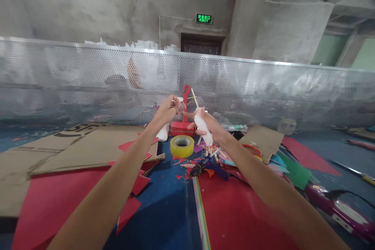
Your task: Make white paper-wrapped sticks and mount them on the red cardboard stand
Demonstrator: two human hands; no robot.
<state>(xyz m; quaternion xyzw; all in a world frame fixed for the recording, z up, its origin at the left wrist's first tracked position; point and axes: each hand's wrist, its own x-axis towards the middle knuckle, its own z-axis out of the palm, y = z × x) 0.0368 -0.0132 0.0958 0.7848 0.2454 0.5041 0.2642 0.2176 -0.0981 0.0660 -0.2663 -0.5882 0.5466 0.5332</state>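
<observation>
Held both hands above the worktop, toward its far edge. Grasped a white bundle in the right hand, with a pale stick slanting up out of it. Curled the left hand just beside; could not tell whether around anything. Saw a red hooked piece and a red box near the far edge. Nearer, noticed a yellow tape roll and a blue glue gun. Had cardboard toward the left edge.
</observation>
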